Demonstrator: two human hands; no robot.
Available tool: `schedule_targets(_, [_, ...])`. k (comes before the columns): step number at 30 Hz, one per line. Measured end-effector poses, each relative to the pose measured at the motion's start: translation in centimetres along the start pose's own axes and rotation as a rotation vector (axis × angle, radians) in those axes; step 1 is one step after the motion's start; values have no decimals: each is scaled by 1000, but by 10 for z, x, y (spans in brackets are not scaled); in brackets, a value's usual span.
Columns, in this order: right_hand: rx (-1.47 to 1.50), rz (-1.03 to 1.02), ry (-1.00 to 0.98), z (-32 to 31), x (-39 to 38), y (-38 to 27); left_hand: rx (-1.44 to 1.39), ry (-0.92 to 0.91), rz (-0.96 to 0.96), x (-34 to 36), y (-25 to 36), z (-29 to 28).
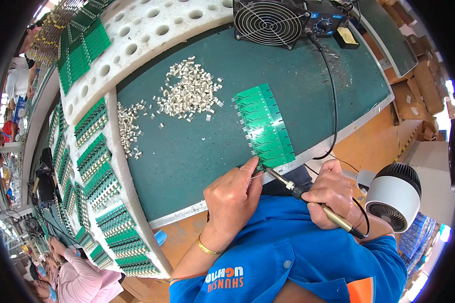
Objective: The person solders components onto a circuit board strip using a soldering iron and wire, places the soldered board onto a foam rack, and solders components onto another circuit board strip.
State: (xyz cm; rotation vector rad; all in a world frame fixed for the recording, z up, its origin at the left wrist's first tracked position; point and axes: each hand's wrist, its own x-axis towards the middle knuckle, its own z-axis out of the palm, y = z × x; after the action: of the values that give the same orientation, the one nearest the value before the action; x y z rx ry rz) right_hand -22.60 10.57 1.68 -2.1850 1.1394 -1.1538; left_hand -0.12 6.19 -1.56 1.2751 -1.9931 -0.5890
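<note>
A green circuit board panel (265, 126), with small pins along its left edge, lies on the dark green mat. My left hand (232, 194) is pinched at the panel's lower corner, with a thin silvery wire (258, 175), apparently solder, in its fingers. My right hand (328, 194) grips a soldering iron (288, 184), whose tip meets that same lower corner beside my left fingertips. Loose small silvery-white connectors (187, 88) form heaps on the mat to the upper left of the panel.
Foam trays (136, 227) of circuit boards line the left. A fume fan (258, 30), soldering station (318, 22) and sponge holder (348, 38) stand at the back, a cable hanging down. A small white fan (394, 207) is at right, near boxes. Co-workers (76, 278) sit at far left.
</note>
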Motion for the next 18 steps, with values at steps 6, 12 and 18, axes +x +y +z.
schedule_targets(6, [22,1,42,-9,-5,2,2,15,11,0,-1,1])
schedule_targets(12, [50,36,120,-11,-10,9,-8,3,-50,0,1,-2])
schedule_targets(18, [-32,-1,69,2,4,20,-52,19,-63,0,0,-2])
